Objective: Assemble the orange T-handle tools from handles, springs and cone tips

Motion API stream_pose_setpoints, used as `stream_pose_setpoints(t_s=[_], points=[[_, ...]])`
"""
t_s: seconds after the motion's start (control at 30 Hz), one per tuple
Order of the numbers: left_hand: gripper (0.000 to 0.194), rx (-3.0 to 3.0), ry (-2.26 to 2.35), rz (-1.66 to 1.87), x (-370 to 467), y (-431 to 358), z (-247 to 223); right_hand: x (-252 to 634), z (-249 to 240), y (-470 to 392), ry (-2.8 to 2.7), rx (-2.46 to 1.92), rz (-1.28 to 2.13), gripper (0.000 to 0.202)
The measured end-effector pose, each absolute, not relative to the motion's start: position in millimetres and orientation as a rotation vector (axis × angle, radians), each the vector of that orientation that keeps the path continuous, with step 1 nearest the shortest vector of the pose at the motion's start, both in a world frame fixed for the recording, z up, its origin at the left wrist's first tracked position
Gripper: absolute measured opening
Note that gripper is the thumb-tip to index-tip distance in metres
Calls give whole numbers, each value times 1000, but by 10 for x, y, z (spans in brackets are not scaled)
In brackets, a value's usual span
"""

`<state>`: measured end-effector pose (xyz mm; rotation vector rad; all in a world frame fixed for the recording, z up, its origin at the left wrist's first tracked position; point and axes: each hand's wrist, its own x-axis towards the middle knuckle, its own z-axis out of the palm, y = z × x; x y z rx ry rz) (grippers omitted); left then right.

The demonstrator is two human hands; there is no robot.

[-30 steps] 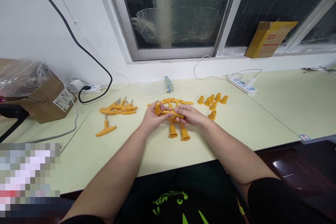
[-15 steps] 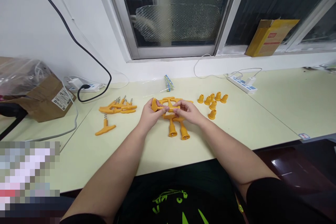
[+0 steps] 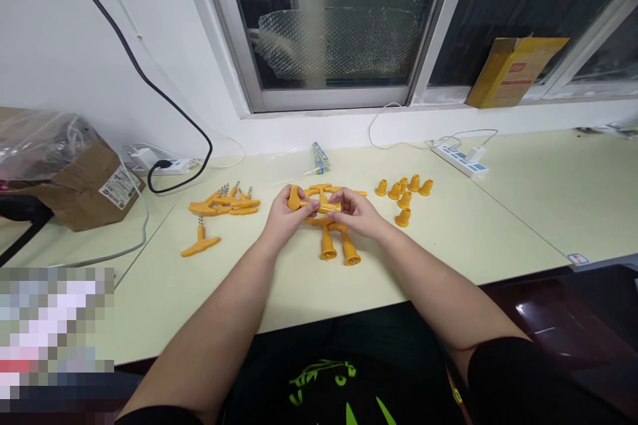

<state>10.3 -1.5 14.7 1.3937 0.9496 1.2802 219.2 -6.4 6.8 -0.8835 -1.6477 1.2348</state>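
My left hand (image 3: 290,214) is closed around the T-shaped handle of a yellow corkscrew (image 3: 295,199). At its other end my right hand (image 3: 354,211) pinches a ribbed yellow bell-shaped cap (image 3: 329,207), which lies in line with the handle's stem. The metal screw of the held piece is hidden. Just below the hands, two corkscrews with caps (image 3: 327,250) lie on the table. More yellow T-handles (image 3: 320,188) lie behind the hands, partly covered. Left of my hands is a pile of corkscrews with bare metal spirals (image 3: 226,204), and one lone corkscrew (image 3: 201,242) lies nearer me.
Several loose yellow caps (image 3: 405,199) stand to the right on the pale table (image 3: 463,226). A clear plastic bag (image 3: 320,158) lies by the wall. Power strips (image 3: 461,159) with cables sit at the back, and a cardboard box (image 3: 94,182) is at the left.
The held corkscrew and cap have turned slightly, and more of the cap's ribbed side shows between my fingers. Both hands stay in nearly the same place.
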Motion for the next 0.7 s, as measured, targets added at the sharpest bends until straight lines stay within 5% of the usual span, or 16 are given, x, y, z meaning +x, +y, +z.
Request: stream_pose_setpoints(t_s=[0.17,0.3,0.53,0.7], points=[[52,1399,805,1200,74,5,110,2193,116,-55,-1474,-858,1718,28],[63,1258,757,1129,49,5,158,2221,123,-54,-1447,-791,1758,35],[54,1198,988,1113,-152,20,337,2355,110,-4,-1732,-1030,1055,26],[39,1404,1213,653,-344,24,365,2432,63,58,-1821,-1174,860,20]])
